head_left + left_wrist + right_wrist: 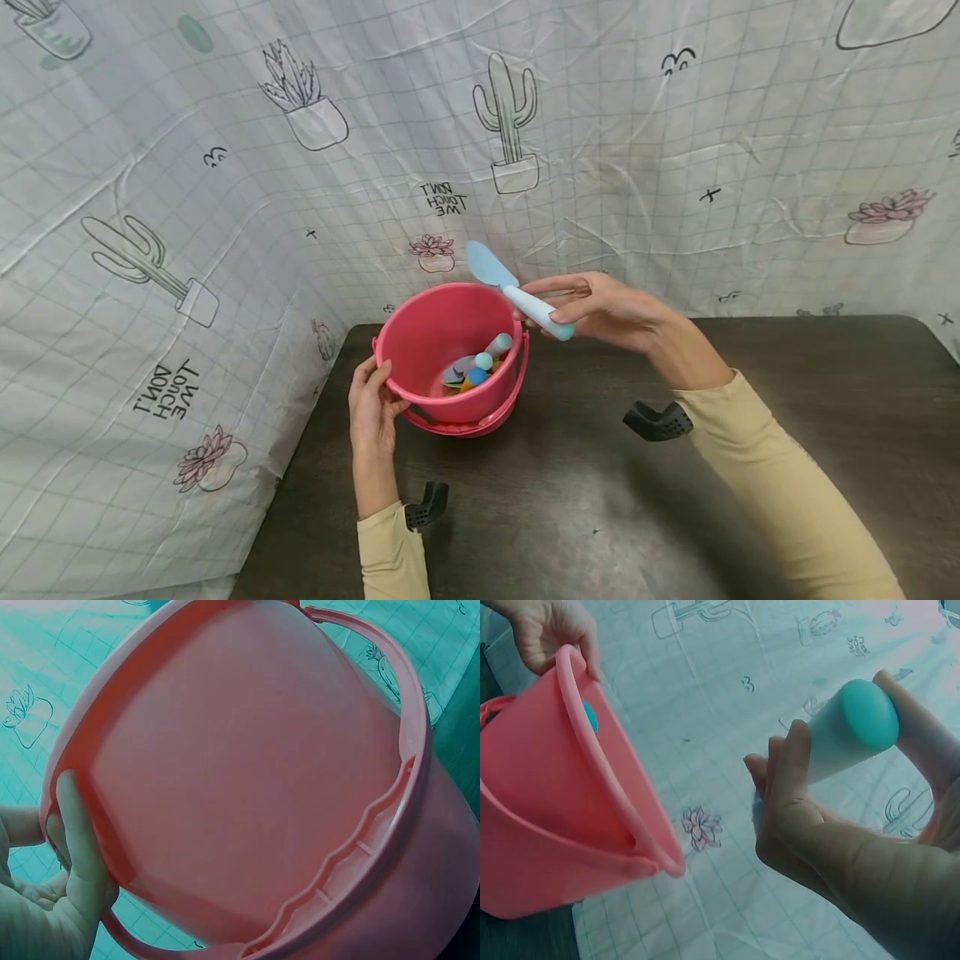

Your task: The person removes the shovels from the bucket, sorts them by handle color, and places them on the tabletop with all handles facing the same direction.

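Note:
A pink bucket (450, 400) with a hanging handle (416, 697) leans tilted over the dark table. My left hand (372, 404) grips its rim at the left, thumb over the edge and fingers outside. Inside the bucket lie several colourful toy tools, among them a handle with a pale teal end (501, 343) and a blue round end (477, 377). My right hand (600, 308) holds a light blue toy trowel (536, 308) by its thick handle, just right of the bucket's rim. The trowel's blade points up and left; its teal handle end (871, 714) faces the right wrist camera.
A white cloth (637, 167) printed with a grid and potted cacti hangs behind and to the left of the dark table (562, 500). Black wrist mounts (658, 421) sit at both sleeves.

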Demonstrator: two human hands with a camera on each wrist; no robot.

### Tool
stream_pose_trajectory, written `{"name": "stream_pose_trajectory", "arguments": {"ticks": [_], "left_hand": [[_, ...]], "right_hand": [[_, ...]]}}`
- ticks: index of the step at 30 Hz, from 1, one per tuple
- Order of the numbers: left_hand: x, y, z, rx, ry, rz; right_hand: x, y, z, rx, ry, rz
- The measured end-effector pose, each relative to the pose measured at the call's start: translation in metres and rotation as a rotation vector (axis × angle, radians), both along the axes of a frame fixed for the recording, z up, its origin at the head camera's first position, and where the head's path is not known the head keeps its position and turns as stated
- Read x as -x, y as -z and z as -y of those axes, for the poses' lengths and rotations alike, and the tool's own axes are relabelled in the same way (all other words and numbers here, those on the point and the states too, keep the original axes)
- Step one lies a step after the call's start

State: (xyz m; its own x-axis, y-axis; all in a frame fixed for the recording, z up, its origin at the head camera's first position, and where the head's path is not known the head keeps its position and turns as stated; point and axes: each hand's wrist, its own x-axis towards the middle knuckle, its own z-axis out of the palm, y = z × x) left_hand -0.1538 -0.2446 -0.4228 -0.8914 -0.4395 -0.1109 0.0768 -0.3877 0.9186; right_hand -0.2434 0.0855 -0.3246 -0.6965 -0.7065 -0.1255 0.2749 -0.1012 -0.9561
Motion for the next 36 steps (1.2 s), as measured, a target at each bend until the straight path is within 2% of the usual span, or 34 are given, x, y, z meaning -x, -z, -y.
{"name": "stream_pose_trajectory", "arguments": {"ticks": [2,9,17,27,36], "left_hand": [[0.000,0.000,0.000,-0.001,0.001,-0.003],[-0.001,0.000,0.001,0.002,-0.002,-0.006],[-0.001,-0.001,0.000,-0.003,-0.004,-0.006],[-0.001,-0.001,-0.001,-0.011,-0.006,-0.006],[-0.002,-0.001,-0.001,0.002,0.001,-0.016]], "right_hand": [[0.000,0.000,-0.004,0.021,0.001,0.002],[0.001,0.003,-0.017,0.102,0.081,0.032],[0.004,0.010,-0.035,0.155,0.173,0.115],[0.003,0.026,-0.061,0.140,0.271,0.180],[0.006,0.044,-0.077,0.098,0.284,0.198]]}}
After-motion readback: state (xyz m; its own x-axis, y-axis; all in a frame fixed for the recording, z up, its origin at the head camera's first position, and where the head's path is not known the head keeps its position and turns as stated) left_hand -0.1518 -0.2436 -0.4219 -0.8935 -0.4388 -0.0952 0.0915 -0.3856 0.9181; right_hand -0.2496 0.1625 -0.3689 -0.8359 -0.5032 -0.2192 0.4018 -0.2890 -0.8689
